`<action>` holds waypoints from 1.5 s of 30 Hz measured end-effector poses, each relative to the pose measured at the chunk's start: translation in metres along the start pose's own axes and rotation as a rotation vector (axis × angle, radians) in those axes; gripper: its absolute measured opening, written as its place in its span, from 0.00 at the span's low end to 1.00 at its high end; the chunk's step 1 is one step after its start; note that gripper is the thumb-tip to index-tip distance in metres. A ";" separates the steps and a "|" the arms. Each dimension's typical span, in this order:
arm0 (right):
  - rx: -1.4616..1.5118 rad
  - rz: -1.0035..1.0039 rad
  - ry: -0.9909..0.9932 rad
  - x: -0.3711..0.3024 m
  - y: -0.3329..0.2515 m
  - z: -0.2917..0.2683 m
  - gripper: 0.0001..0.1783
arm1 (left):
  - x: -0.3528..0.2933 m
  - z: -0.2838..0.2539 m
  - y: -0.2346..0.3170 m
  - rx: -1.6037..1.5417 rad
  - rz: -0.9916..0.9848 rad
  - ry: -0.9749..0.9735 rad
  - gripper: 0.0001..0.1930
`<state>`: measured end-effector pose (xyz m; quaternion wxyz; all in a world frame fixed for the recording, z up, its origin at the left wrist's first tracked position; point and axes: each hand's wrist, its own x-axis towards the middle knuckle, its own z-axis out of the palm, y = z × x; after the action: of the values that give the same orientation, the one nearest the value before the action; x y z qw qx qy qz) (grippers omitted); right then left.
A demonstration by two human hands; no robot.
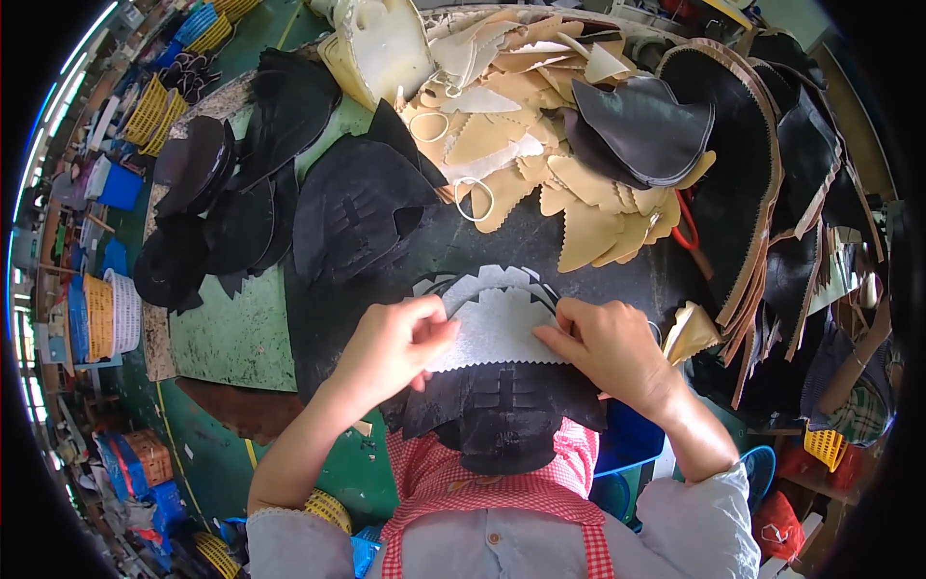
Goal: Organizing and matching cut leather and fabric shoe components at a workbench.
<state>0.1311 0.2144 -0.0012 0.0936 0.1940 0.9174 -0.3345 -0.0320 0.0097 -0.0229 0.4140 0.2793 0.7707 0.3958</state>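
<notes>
Our left hand (394, 340) has a closed pinch grip on the left edge of a white zigzag-edged lining piece (497, 333); our right hand (606, 347) presses fingertips on its right edge. Just below both grips, the lining lies on a black slotted leather piece (506, 410) on the bench (236, 333).

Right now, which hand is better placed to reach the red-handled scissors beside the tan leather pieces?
Probably the right hand. It rests on the white zigzag-edged lining piece, on the same side as the red-handled scissors. The left hand pinches the lining's opposite edge, farther away.
</notes>
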 end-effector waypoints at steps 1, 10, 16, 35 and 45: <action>-0.368 -0.165 0.092 0.002 0.000 -0.001 0.22 | 0.003 -0.001 -0.001 0.302 0.163 0.097 0.16; -0.093 -0.391 0.398 0.106 0.004 -0.026 0.11 | 0.037 -0.067 -0.023 0.668 0.578 0.461 0.35; -0.237 -0.200 0.707 0.242 0.017 -0.015 0.18 | 0.064 -0.087 -0.057 0.121 0.504 0.331 0.22; 0.484 -0.218 0.332 0.111 0.036 -0.083 0.16 | 0.010 -0.001 0.047 0.189 0.639 0.207 0.32; 0.242 -0.486 0.422 0.038 0.056 -0.071 0.16 | 0.086 0.023 0.086 0.523 0.803 0.292 0.12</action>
<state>0.1169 0.3106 0.0086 -0.2045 0.0442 0.8896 -0.4059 -0.0466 0.1291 0.0052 0.0327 0.5899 0.7257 0.3524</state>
